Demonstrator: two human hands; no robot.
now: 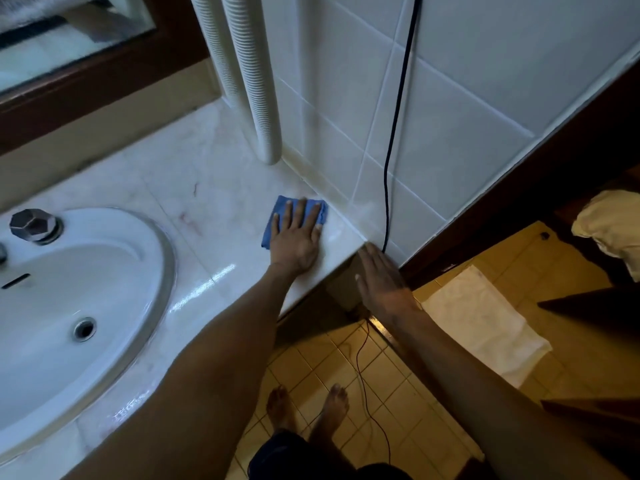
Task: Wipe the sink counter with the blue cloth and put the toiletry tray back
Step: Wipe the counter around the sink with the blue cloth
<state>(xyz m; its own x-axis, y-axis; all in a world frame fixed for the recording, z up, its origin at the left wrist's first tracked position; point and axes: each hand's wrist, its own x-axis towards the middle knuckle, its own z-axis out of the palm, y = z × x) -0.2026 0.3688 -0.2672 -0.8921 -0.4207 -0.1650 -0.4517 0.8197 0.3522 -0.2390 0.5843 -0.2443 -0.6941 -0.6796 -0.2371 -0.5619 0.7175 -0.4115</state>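
A folded blue cloth (281,212) lies flat on the pale marble sink counter (194,202), near its right end by the tiled wall. My left hand (297,237) presses down on the cloth with fingers spread. Off the counter's right corner, my right hand (381,275) hovers flat and open beside the edge, holding nothing. No toiletry tray is in view.
A white oval sink (69,306) with a dark tap knob (34,225) fills the left. Two ribbed white pipes (252,81) stand at the back corner. A black cable (394,133) hangs down the wall tiles. A white towel (485,323) lies on the yellow floor tiles.
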